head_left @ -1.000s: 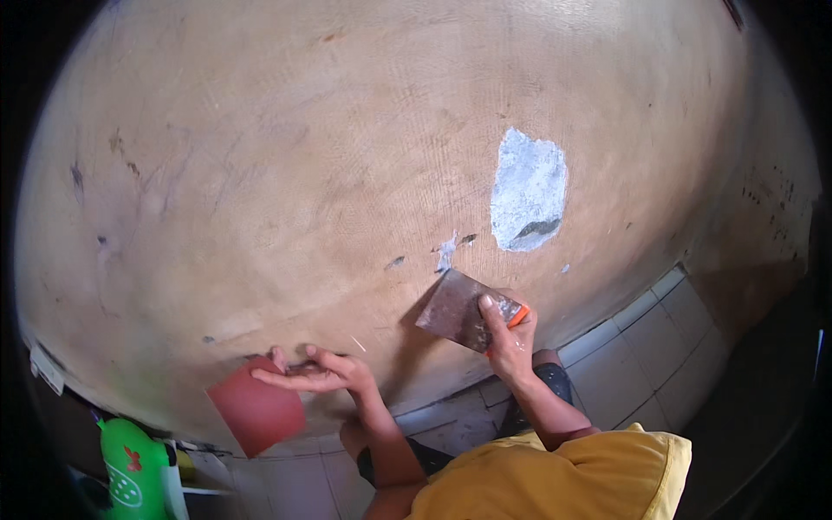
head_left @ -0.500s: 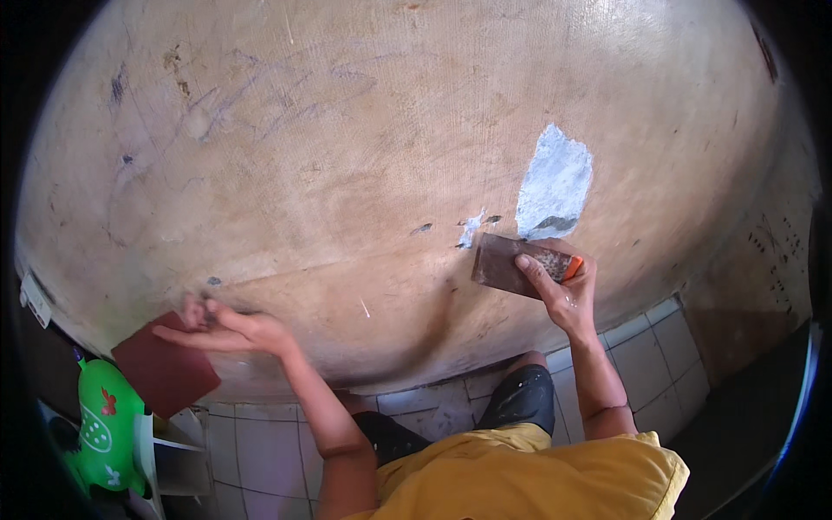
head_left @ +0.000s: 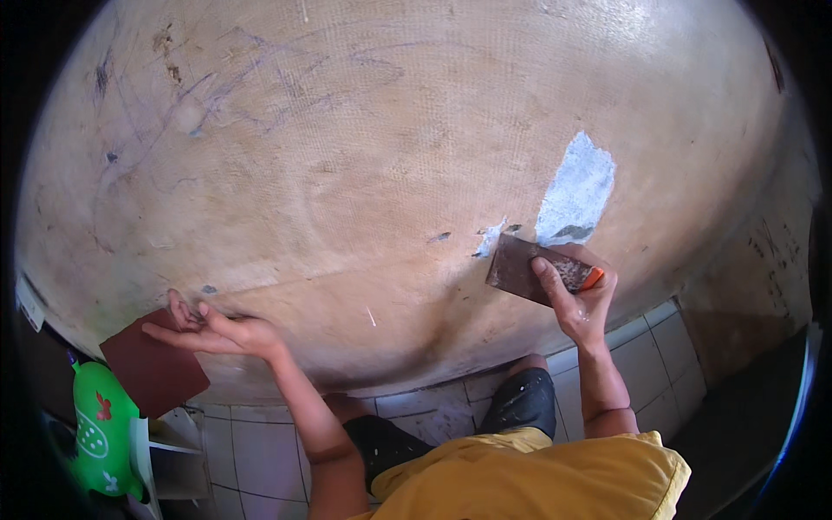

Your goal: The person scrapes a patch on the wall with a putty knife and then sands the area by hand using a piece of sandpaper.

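The scraper (head_left: 520,269) is in the right hand (head_left: 588,290), in front of the wall (head_left: 347,191); its broad brown blade points to the left, and a bit of the orange handle (head_left: 593,279) shows beside the palm. The right hand is closed around it, thumb laid flat along the blade, with whitish specks on the skin. Whether the blade edge touches the wall cannot be told. The left hand (head_left: 217,333), well apart at the lower left, holds a dark red square sheet (head_left: 156,368) at its upper edge, the outstretched fingers over its near face; the exact pinch is unclear. Just above the scraper the wall bears a large white patch (head_left: 576,191) with a grey area at its lower end, and a small pale patch (head_left: 491,237) near the blade's tip. Purple scribbles (head_left: 251,65) mark the upper left. Below are white floor tiles (head_left: 260,446), dark shorts (head_left: 520,403) spotted white, and a yellow shirt (head_left: 537,477). At far lower left stands a bright green object (head_left: 104,416) with red and white figures.
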{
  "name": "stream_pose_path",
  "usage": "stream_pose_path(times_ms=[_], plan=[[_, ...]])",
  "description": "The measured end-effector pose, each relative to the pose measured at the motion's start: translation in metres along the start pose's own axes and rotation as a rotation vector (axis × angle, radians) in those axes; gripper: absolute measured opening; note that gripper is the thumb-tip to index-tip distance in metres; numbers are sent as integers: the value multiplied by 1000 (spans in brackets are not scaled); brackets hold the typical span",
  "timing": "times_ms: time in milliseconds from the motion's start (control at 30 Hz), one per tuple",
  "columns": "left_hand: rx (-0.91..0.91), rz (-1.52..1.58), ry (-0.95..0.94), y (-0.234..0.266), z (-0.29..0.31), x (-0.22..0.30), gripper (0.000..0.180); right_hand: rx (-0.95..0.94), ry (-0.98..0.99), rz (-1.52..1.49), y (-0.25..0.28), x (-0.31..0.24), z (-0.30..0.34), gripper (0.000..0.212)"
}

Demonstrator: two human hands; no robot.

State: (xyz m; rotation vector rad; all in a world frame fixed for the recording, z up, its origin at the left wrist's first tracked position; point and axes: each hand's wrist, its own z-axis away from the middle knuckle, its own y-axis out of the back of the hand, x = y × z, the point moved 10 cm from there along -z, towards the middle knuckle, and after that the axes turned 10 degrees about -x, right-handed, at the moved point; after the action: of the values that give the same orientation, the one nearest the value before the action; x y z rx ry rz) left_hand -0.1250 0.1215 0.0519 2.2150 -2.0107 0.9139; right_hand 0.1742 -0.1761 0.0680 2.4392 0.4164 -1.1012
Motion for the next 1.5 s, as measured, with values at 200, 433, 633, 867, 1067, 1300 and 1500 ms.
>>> stream_pose_path(times_ms=[200,433,633,867,1067,1300,1500], plan=[[-15,2,38,-4,4,-1,77,-24,105,141,-21,-10,-1,12],[5,5,32,-2,1,4,78,54,75,128,-9,-1,3,10],[-43,-67,53,-6,3,2,75,84,75,85,-4,-4,6,9],[-15,-8,34,-8,1,7,79,64,71,69,-6,-2,2,11],[-37,-61,13,-5,1,2,78,79,53,67,-7,-5,4,9],[-25,-30,54,-6,4,4,79,57,78,78,-12,-3,3,10],[-26,2,47,-7,3,3,81,49,156,188,-11,-19,-1,10]])
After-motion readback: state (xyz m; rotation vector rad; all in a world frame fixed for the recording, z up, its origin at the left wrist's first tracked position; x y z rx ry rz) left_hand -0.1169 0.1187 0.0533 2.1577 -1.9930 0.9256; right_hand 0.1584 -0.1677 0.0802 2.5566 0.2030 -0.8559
